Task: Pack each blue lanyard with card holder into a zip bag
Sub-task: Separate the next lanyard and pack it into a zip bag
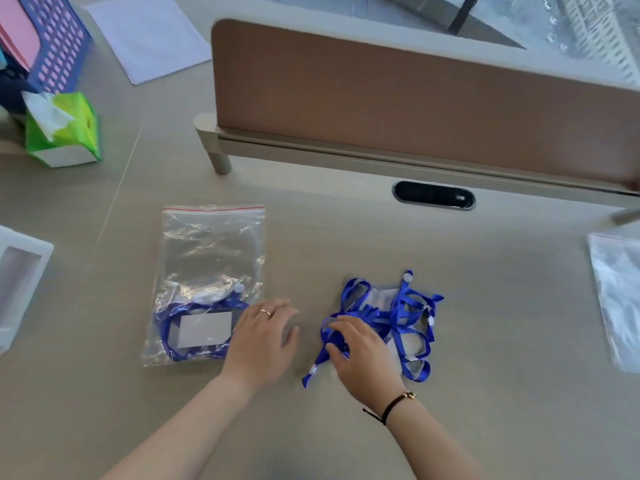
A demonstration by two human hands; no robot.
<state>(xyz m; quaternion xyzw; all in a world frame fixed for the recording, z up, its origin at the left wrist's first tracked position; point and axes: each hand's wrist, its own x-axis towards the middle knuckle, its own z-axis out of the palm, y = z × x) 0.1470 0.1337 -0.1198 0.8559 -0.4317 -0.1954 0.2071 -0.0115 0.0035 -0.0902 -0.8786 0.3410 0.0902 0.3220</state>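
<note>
A clear zip bag (211, 251) with a red strip at its top lies on the desk left of centre. Inside its lower half sits a blue lanyard with a white card holder (204, 329). My left hand (263, 341) hovers flat with straight fingers just right of that bag's lower corner. A tangled pile of blue lanyards with card holders (398, 320) lies right of centre. My right hand (360, 358) rests on the pile's left side, its fingers curled around a blue strap. A stack of empty zip bags (620, 303) lies at the right edge.
A brown desk divider (415, 98) runs across the back, with a black cable port (433, 195) below it. A green tissue box (62, 129) and a blue basket (59, 36) stand at the back left. A white box (20, 282) sits at the left edge.
</note>
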